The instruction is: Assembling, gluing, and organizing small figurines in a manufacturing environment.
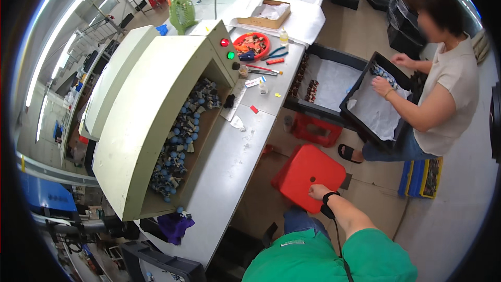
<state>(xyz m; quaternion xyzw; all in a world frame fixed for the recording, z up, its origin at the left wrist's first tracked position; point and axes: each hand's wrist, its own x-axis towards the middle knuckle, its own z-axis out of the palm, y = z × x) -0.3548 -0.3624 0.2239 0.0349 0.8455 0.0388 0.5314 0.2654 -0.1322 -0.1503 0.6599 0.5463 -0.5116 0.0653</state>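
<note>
Red plastic, the seat of a low stool point(308, 175), lay under the person's right hand point(318, 192); the fingers curled over its near edge beside the small round hole in the seat, a closed grasp on the rim, with a black band on the wrist just behind. The stool stood on the floor, tilted a little in the view, directly ahead of the hand and between the long grey table point(237, 177) to its left and the co-worker point(443, 94) beyond it to the right. The left hand did not show at all, so its state could not be told.

Just past the grasp a second, smaller red stool point(317, 129) sat under the table's edge, and beyond that a black tray point(378, 99) lined with white paper rested against the co-worker's knees, both of that person's hands in it. Farther left of the grip, a cream hopper point(151, 115) on the table held a heap of small blue-capped parts point(182, 141).

As a judgement: the hold was one-handed and at the rim only, so the stool could swing or slip if lifted, and a careless pull could knock the table leg or slide toward the co-worker's sandalled foot point(348, 152), which was near.
</note>
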